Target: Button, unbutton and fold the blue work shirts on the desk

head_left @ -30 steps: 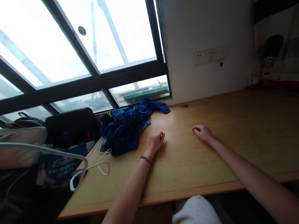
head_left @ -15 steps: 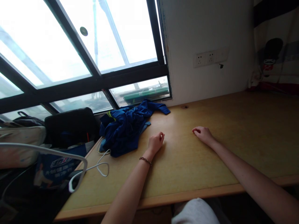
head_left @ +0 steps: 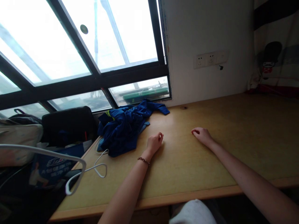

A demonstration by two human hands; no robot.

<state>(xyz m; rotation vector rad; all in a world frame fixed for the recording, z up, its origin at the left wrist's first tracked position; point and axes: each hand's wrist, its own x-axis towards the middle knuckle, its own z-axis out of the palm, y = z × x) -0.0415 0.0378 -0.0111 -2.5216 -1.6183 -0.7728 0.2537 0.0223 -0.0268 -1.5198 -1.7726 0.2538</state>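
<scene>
My left hand (head_left: 155,144) rests on the wooden desk (head_left: 177,168), fingers curled in and thumb against them, with nothing seen in it. A beaded bracelet (head_left: 143,160) circles that wrist. Just to its left, apart from it, lies a crumpled blue garment (head_left: 122,130) with a yellow-green stripe and one sleeve stretched toward the wall. Farther right, my right hand (head_left: 202,136) also lies on the desk with its fingers bent and the thumb near the fingertips. I see nothing held there. Bare desk surface separates the two hands.
A white cable (head_left: 100,169) loops over the desk's left edge. Beyond that edge are a black bag (head_left: 70,124), a pale bag (head_left: 21,144) and a blue printed bag (head_left: 51,169). Wall sockets (head_left: 205,59) sit above the desk, and a patterned curtain (head_left: 273,62) hangs at right.
The view has shifted very slightly. Both hands keep the same pose and place on the desk, and the blue garment lies as before.
</scene>
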